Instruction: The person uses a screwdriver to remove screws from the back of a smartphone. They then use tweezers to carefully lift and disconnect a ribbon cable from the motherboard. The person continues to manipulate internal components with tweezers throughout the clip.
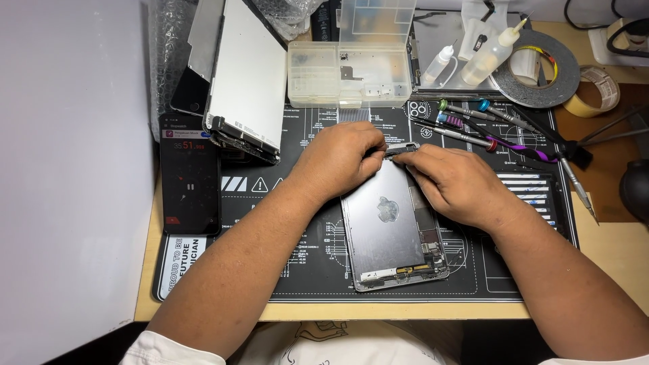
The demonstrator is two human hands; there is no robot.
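Note:
An opened tablet shell lies on the black work mat, its grey inner plate and circuit parts showing. My left hand and my right hand meet at the shell's far edge. Between their fingertips they pinch a small dark metal part. Both hands rest partly over the shell's top end and hide it.
A phone with a running timer lies at the left. A detached screen panel leans behind it. A clear parts box, glue bottles, tape rolls and several screwdrivers crowd the back right.

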